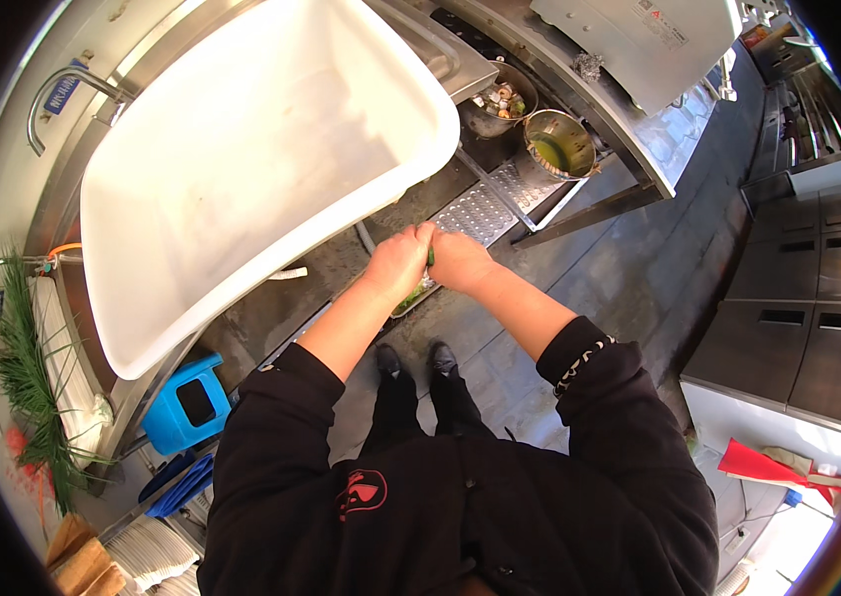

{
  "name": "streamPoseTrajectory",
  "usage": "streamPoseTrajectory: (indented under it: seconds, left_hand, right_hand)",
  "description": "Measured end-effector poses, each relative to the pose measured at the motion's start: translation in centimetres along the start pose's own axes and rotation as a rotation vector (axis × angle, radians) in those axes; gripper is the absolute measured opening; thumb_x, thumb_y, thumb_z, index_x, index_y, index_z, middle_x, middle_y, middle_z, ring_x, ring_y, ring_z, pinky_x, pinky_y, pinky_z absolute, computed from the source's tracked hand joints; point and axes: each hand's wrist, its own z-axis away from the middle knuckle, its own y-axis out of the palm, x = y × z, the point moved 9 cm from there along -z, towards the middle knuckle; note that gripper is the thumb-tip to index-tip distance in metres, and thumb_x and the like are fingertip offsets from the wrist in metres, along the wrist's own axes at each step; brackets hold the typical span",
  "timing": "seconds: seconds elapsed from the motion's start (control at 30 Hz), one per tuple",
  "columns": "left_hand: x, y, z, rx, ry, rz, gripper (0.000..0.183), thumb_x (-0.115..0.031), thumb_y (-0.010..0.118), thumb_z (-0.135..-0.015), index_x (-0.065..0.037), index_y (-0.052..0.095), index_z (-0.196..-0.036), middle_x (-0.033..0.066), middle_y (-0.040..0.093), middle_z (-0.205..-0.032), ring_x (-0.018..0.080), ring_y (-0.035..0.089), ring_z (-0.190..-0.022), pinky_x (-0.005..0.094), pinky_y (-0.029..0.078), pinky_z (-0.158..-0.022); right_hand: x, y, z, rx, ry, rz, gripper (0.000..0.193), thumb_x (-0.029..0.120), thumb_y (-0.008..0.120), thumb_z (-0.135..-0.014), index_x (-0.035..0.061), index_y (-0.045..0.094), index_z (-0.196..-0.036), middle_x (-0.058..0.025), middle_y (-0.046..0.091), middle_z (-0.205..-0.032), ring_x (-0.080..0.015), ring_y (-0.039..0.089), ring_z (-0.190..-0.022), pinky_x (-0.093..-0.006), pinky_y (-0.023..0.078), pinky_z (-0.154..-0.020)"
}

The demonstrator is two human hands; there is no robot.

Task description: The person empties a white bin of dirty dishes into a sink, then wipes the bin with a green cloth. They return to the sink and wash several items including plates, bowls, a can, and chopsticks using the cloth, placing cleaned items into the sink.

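Observation:
Both my hands meet in front of me with their fingers closed, above the floor beside the sink. Between my left hand (398, 262) and my right hand (459, 261) a bit of a green vegetable piece (430, 256) shows. Most of it is hidden by my fingers, so its kind cannot be made out. Beneath my hands, green scraps (410, 298) lie in a container or drain that my left hand and forearm partly cover. A large white plastic tub (271, 149) stands tilted to the left of my hands, its inside pale and lightly soiled.
A metal bucket (579, 164) with yellow-green liquid and a pot (488, 123) of food scraps sit under the counter. A perforated metal plate (485, 204) lies before them. On the left are a curved faucet (77, 79), long green stalks (28, 348) and a blue plastic stool (167, 422).

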Motion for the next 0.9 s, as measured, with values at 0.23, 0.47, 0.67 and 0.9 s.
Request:
streamPoseTrajectory:
  seconds: [0.23,0.47,0.67,0.9]
  left_hand:
    - [0.8,0.3,0.6,0.141,-0.277,0.245,0.040,-0.027,0.064,-0.076,0.000,0.060,-0.104,0.0239,0.066,-0.097,0.0361,0.064,-0.094,0.0441,0.051,-0.081]
    - [1.6,2.6,0.9,0.276,-0.407,0.700,0.018,-0.016,0.064,-0.072,-0.001,0.060,-0.080,0.0149,0.062,-0.076,0.0221,0.060,-0.064,0.0337,0.043,-0.054]
    - [-0.9,5.3,2.8,0.709,-0.580,1.519,0.011,-0.005,0.056,-0.075,-0.010,0.047,-0.071,-0.0046,0.036,-0.055,0.0044,0.027,-0.037,0.0209,0.016,-0.035]
    - [-4.2,5.1,2.8,0.839,-0.407,2.218,0.005,-0.007,0.053,-0.084,-0.008,0.048,-0.087,-0.0044,0.035,-0.055,0.0023,0.026,-0.037,0.0178,0.017,-0.032]
  right_hand:
    - [2.6,-1.9,0.5,-0.085,-0.210,0.332,0.018,0.014,0.056,-0.080,0.0032,0.057,-0.095,-0.0183,0.068,-0.082,-0.0341,0.068,-0.078,-0.0439,0.054,-0.070]
    - [4.0,-2.3,0.6,-0.117,-0.507,0.536,0.015,0.018,0.057,-0.079,0.0052,0.055,-0.088,-0.0136,0.066,-0.073,-0.0303,0.067,-0.069,-0.0415,0.054,-0.057]
    - [4.6,-3.3,0.7,-0.133,-0.636,0.580,0.016,0.019,0.059,-0.077,0.0073,0.054,-0.086,-0.0101,0.062,-0.072,-0.0295,0.067,-0.066,-0.0401,0.053,-0.054]
    - [3.5,-5.1,1.1,-0.332,-0.723,0.497,0.026,0.021,0.067,-0.067,0.0097,0.051,-0.084,-0.0086,0.058,-0.072,-0.0279,0.065,-0.066,-0.0381,0.052,-0.054]
